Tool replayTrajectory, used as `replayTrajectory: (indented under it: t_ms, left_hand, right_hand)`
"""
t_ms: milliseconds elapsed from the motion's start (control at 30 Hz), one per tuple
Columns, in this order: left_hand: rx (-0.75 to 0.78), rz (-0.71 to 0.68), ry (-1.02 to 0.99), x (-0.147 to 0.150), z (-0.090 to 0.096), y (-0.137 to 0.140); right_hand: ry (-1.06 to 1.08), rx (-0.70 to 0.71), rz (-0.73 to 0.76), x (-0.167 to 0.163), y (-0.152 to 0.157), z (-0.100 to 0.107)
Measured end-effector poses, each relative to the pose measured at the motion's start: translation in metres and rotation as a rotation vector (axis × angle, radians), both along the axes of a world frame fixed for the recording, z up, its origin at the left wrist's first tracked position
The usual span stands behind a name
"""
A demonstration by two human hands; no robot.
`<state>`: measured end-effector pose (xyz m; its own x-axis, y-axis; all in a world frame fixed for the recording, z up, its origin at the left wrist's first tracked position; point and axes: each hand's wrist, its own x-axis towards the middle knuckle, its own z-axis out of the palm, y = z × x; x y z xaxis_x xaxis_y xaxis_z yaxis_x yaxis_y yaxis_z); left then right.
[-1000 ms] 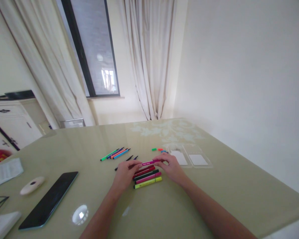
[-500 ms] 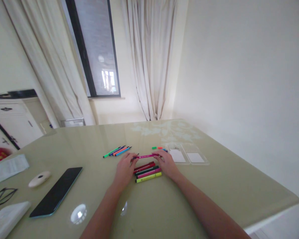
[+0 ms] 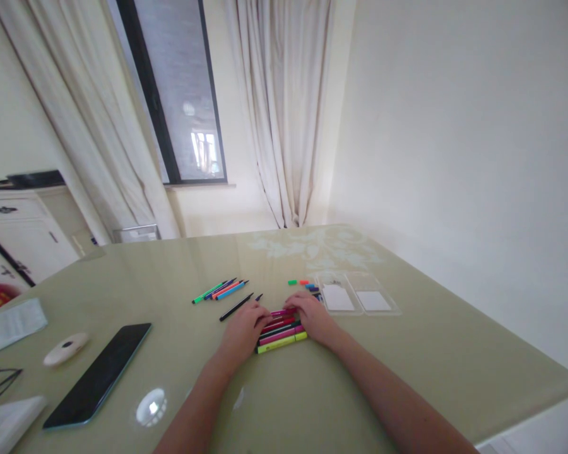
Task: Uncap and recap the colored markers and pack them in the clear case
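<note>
Magenta markers (image 3: 282,312): 2, 1 btwn L hand (image 3: 242,330) & R hand (image 3: 315,318), can't tell grip; 1 yellow marker (image 3: 282,342).

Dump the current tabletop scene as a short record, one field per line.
left hand: at left end of magenta marker, grip unclear
right hand: at its right end, grip unclear
marker row: magenta farthest, yellow marker nearest the person
beyond left hand: black pen, tip bare
loose caps: green cap, orange cap, others
right of caps: clear case, open
left side: phone
</note>
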<state>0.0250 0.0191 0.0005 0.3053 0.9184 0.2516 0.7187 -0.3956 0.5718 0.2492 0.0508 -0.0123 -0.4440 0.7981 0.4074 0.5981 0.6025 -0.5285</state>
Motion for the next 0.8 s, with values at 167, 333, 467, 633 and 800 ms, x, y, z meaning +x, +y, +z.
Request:
replayTrajectory:
  t_ms: [167,333,467,633,800]
  left_hand:
    - [0.091,0.072,-0.008,-0.002,-0.002,0.001]
    - [0.023,0.008,-0.009,-0.002,-0.003,0.0]
    - [0.009,0.014,-0.02,0.002,-0.005,-0.001]
    - [0.062,0.149,-0.008,-0.008,-0.003,0.007]
    - [0.127,0.496,0.058,-0.044,-0.002,0.017]
  right_hand:
    - [-0.014,-0.021,-0.005,-0.001,-0.002,0.001]
    - [0.056,0.004,0.013,0.0,-0.003,0.0]
    - [0.154,0.119,-0.101,0.004,-0.001,0.001]
    - [0.058,0.255,-0.336,0.01,-0.001,0.005]
    - [-0.183,0.34,-0.436,0.004,0.019,0.009]
